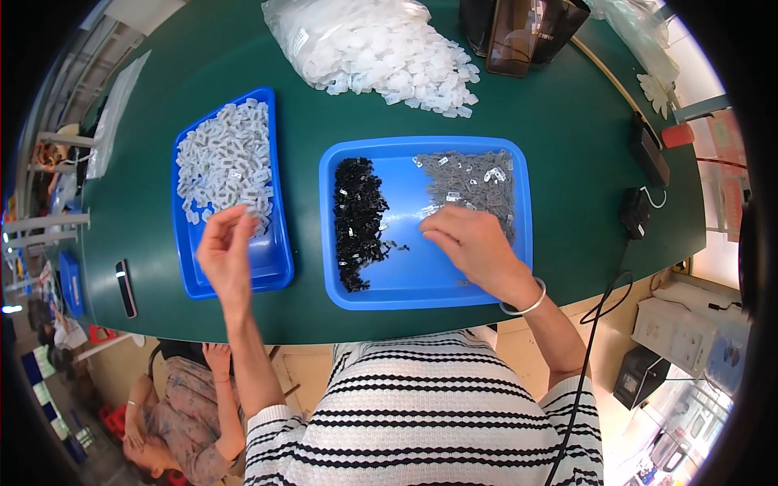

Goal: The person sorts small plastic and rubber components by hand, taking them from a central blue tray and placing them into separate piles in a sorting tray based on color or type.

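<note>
My left hand [226, 253] is over the narrow blue tray [267, 261], its fingers pinched together at the near edge of a heap of pale grey small plastic parts [225, 158]. My right hand [480, 249] hovers above the wide blue tray [403, 279], thumb and fingertips closed. What either pinch holds, if anything, is too small to make out. Small black parts [355, 215] fill the left side of the wide tray. Darker grey small parts [482, 188], with a few shiny bits among them, lie at its far right, partly hidden by my right hand.
Translucent white pieces [429, 69] spill from a clear plastic bag [296, 36] at the back. A dark container [519, 36] stands beside them. A phone [126, 288] lies at the left; a power adapter [634, 213] with cables sits at the right. Another person [190, 409] sits at lower left.
</note>
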Available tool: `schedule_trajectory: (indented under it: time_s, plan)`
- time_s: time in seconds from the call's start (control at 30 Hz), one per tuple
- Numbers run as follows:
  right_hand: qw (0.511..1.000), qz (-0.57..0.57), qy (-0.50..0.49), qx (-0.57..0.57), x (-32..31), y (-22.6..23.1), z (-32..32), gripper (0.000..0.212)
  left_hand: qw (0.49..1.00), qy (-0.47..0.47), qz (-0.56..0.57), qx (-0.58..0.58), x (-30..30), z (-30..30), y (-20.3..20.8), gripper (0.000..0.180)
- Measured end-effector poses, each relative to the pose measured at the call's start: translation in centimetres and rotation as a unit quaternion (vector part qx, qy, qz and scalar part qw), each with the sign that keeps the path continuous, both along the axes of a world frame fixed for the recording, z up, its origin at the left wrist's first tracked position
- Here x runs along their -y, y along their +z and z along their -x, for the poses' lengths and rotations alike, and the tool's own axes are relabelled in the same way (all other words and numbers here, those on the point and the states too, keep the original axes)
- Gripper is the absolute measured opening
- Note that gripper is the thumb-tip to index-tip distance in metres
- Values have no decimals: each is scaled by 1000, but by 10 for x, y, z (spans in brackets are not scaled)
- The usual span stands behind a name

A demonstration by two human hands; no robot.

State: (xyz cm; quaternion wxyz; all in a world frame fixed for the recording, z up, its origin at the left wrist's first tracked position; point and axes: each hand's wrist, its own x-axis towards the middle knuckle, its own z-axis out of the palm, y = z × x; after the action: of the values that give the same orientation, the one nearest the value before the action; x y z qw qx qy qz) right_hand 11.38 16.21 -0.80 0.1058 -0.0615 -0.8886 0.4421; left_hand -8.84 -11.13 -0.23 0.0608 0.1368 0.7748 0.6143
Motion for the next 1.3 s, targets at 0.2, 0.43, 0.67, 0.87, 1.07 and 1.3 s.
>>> schedule_trajectory:
  time_s: [0.2,0.43,0.67,0.87,1.07,1.3]
  plan:
    - [978,-189,67,-49,30,-9,5,12,957,21,224,-183,45,15,-24,15]
    - [960,-269,80,-6,35,-14,3,16,949,17,221,-225,-28,6,25,15]
    - [995,-92,4,-24,17,-1,-8,8,894,-236,169,-342,-183,33,0,14]
    - [997,3,-71,-33,16,-7,-31,9,856,-233,275,-371,-223,43,-30,18]
    - [996,43,-68,-36,15,-5,-34,9,862,-207,267,-377,-219,42,-26,20]
    - [985,101,-133,-33,-14,18,-36,5,919,-200,219,-262,-175,3,16,14]
